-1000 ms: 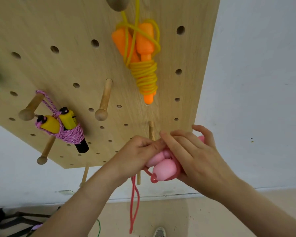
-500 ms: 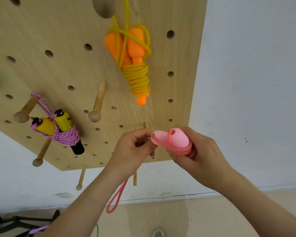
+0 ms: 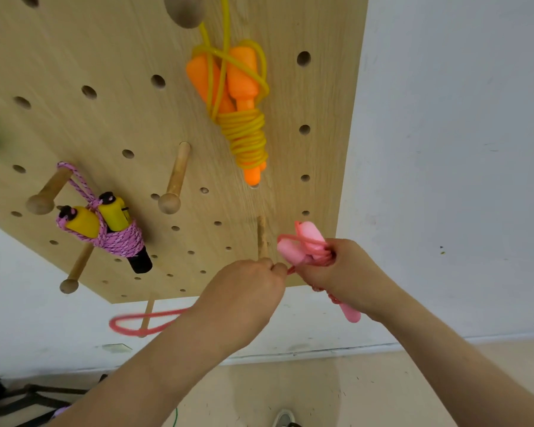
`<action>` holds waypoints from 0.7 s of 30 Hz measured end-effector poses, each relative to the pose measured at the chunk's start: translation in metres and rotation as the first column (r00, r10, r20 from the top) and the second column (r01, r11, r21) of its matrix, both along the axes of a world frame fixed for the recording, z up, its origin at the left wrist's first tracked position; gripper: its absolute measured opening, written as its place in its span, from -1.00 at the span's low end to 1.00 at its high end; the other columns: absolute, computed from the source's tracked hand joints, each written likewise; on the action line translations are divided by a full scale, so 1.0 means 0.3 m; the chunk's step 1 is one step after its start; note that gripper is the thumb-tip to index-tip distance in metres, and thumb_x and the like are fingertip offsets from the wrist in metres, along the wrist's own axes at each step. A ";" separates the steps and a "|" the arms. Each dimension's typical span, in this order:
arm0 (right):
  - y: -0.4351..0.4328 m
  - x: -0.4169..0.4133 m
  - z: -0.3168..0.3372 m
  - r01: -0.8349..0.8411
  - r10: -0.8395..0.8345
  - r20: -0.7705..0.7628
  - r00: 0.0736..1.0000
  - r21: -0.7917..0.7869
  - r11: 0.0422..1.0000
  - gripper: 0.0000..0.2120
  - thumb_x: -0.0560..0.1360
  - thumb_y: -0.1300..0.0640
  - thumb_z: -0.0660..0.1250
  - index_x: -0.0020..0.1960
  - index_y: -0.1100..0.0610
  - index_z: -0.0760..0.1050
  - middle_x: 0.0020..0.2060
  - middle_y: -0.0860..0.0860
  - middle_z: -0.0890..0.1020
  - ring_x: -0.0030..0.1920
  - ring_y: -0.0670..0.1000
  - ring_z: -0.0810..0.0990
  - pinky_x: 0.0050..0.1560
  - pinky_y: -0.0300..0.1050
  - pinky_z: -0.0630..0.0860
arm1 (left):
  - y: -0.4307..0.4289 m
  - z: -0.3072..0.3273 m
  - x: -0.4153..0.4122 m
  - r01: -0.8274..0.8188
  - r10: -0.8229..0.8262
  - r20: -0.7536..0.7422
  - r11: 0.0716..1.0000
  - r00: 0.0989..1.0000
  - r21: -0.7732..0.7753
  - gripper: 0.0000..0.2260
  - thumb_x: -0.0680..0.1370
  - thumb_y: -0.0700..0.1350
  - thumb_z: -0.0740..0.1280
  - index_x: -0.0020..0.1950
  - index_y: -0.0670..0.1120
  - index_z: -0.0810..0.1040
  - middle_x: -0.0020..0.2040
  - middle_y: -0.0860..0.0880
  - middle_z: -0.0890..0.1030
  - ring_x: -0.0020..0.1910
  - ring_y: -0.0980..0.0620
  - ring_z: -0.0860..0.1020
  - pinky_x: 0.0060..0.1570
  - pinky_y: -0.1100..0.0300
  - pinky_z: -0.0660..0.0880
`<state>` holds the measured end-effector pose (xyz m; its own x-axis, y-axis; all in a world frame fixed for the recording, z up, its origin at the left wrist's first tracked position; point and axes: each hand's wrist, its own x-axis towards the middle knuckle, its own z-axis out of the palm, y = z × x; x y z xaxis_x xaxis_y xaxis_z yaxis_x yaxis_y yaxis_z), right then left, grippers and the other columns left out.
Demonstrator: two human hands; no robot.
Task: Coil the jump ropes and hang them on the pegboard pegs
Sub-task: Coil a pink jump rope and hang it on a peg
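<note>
Fingers of the right hand (image 3: 346,272) curled round the pink jump rope (image 3: 293,254); just left, the left hand (image 3: 247,291) pinched its cord. Above them on the pegboard (image 3: 105,57) hung the yellow rope (image 3: 247,134), up-left the purple rope (image 3: 121,240).

I can read no words, numbers, labels or brand marks anywhere here: nothing printed on the things before me that I could make out.

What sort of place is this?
Likely a plain indoor room used for storing sports gear: a wooden pegboard by a white wall, with a yellow rope and a purple rope hung on its pegs.
</note>
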<state>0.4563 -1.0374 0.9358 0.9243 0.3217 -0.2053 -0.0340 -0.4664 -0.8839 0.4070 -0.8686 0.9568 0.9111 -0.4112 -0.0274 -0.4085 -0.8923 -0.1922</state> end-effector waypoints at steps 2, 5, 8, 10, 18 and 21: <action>0.009 0.013 -0.010 0.021 0.023 0.160 0.987 -0.268 0.963 -0.84 0.39 -0.01 0.40 -0.12 0.05 0.50 -0.34 -0.07 0.59 -0.34 -0.01 0.55 -0.33 -0.12 0.46 | -0.012 0.047 -0.015 0.027 -0.030 0.067 0.998 0.997 0.054 -0.72 -0.03 -0.36 0.21 -0.42 -0.10 0.50 -0.55 -0.02 0.41 -0.67 -0.02 0.35 -0.48 0.34 -0.16; -0.002 0.024 -0.016 0.081 0.088 0.291 0.953 -0.520 0.851 -0.80 0.39 -0.03 0.34 -0.12 0.05 0.39 -0.30 -0.06 0.54 -0.26 0.05 0.54 -0.33 -0.10 0.41 | -0.017 0.102 -0.033 0.132 -0.143 0.167 0.988 0.976 0.074 -0.75 -0.01 -0.38 0.29 -0.48 -0.07 0.43 -0.56 0.00 0.37 -0.62 0.02 0.28 -0.47 0.34 -0.16; 0.011 -0.011 -0.011 0.026 0.291 0.371 0.882 -0.655 0.755 -0.73 0.40 -0.08 0.33 -0.10 0.04 0.32 -0.28 -0.09 0.51 -0.26 0.05 0.48 -0.28 -0.11 0.35 | -0.021 0.156 -0.035 0.309 -0.337 0.250 0.940 0.908 0.143 -0.82 0.23 -0.34 0.26 -0.37 -0.06 0.48 -0.47 0.01 0.41 -0.51 0.03 0.33 -0.51 0.26 0.06; 0.026 -0.040 -0.001 -0.005 0.401 0.425 0.811 -0.680 0.733 -0.70 0.40 -0.17 0.33 -0.13 0.00 0.30 -0.30 -0.12 0.46 -0.28 0.02 0.44 -0.23 -0.14 0.31 | -0.016 0.182 -0.007 0.368 -0.399 0.337 0.917 0.852 0.155 -0.81 0.33 -0.35 0.25 -0.33 -0.06 0.50 -0.45 0.02 0.42 -0.48 0.03 0.35 -0.50 0.25 0.10; 0.018 -0.054 0.064 0.140 0.413 0.661 0.627 -0.617 0.775 -0.42 0.40 -0.48 0.00 -0.45 0.01 0.07 -0.63 -0.12 0.16 -0.57 -0.05 0.21 -0.43 -0.19 0.25 | -0.012 0.152 0.087 0.382 -0.289 0.272 0.831 0.918 -0.404 -0.81 0.55 -0.06 0.25 -0.14 -0.09 0.60 -0.30 0.04 0.54 -0.31 0.10 0.47 -0.30 0.24 0.38; -0.003 -0.052 0.084 0.077 0.431 0.642 0.634 -0.607 0.791 -0.46 0.44 -0.44 -0.02 -0.42 -0.01 0.06 -0.63 -0.10 0.16 -0.59 -0.07 0.19 -0.49 -0.17 0.22 | -0.006 0.125 0.093 0.309 -0.234 0.207 0.801 0.950 -0.512 -0.79 0.56 -0.03 0.23 -0.13 -0.10 0.58 -0.26 0.04 0.57 -0.26 0.10 0.47 -0.23 0.21 0.41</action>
